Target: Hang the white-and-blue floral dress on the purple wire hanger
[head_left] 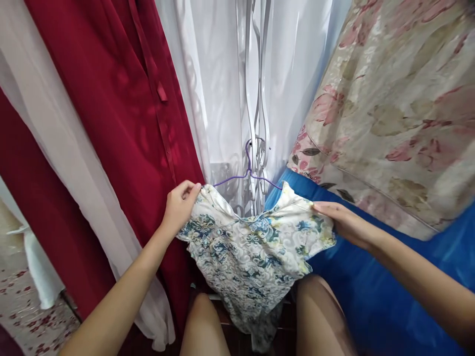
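A small garment [247,249] with a blue and white floral print hangs on a purple wire hanger [248,170], whose hook is caught on a white metal window grille [256,123]. My left hand [180,205] pinches the garment's left shoulder with curled fingers. My right hand [343,220] lies on the garment's right sleeve with fingers stretched along the cloth. Whether the thumb grips underneath is hidden.
A dark red curtain [118,113] and a sheer white curtain [218,89] hang at left and centre. A floral mattress or cushion [401,109] leans at right over blue sheeting [374,296]. My knees [319,316] show below the garment.
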A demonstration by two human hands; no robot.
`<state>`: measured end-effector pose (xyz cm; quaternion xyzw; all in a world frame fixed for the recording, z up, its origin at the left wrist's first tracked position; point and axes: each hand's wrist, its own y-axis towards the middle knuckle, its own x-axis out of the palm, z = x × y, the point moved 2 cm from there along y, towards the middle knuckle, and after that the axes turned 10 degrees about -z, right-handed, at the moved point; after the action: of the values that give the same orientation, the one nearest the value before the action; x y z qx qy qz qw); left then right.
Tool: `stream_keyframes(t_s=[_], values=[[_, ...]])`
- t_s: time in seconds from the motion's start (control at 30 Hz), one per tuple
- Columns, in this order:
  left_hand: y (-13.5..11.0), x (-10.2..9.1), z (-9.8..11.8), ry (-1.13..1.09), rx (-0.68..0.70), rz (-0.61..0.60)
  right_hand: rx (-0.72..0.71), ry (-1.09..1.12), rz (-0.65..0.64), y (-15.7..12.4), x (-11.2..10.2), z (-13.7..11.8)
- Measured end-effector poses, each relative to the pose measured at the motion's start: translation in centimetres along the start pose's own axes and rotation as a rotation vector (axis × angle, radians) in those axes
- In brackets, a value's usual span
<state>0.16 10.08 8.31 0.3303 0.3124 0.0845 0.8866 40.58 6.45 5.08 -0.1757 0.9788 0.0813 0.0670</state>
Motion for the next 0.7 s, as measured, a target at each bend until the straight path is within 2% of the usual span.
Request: stream_keyframes(t_s=[0.1, 0.17, 0.23, 0.3, 0.33, 0.43, 0.47, 0.5, 0.53, 0.57, 0.63, 0.7], values=[[-1.2, 0.2, 1.8, 0.115, 0.051, -0.089, 0.078, 0.247, 0.068, -1.0, -0.7, 0.1], [-1.4, 0.6, 3.0, 0.187, 0.066, -0.097, 0.038, 0.341, 0.173, -0.9, -0.6, -1.3], [-1.1, 0.9, 3.7, 0.246, 0.062, -0.082, -0.025, 0.374, 0.206, -0.7, 0.4, -3.6], [-0.6, 1.2, 3.6, 0.260, 0.041, -0.045, -0.085, 0.356, 0.127, -1.2, 2.4, -5.8], [-0.4, 1.3, 3.3, 0.231, 0.023, -0.016, -0.118, 0.317, 0.034, -1.9, 3.6, -6.8], [-0.5, 1.5, 1.4, -0.072, -0.144, 0.153, -0.223, 0.005, -0.453, -5.1, 7.8, -8.4], [-0.7, 1.7, 0.8, -0.176, -0.213, 0.217, -0.255, -0.146, -0.587, -6.3, 9.1, -8.5], [-1.0, 2.0, 0.4, -0.266, -0.272, 0.263, -0.287, -0.300, -0.664, -7.2, 10.0, -8.2], [-1.3, 2.4, 0.3, -0.351, -0.316, 0.274, -0.318, -0.440, -0.680, -7.8, 10.8, -7.8], [-1.6, 3.0, 0.6, -0.444, -0.342, 0.244, -0.353, -0.556, -0.642, -8.1, 11.3, -7.2], [-2.2, 4.8, 2.2, -0.724, -0.378, 0.075, -0.425, -0.712, -0.504, -7.5, 11.8, -5.4], [-3.2, 7.1, 5.2, -1.061, -0.409, -0.156, -0.482, -0.803, -0.370, -5.9, 12.1, -3.0]])
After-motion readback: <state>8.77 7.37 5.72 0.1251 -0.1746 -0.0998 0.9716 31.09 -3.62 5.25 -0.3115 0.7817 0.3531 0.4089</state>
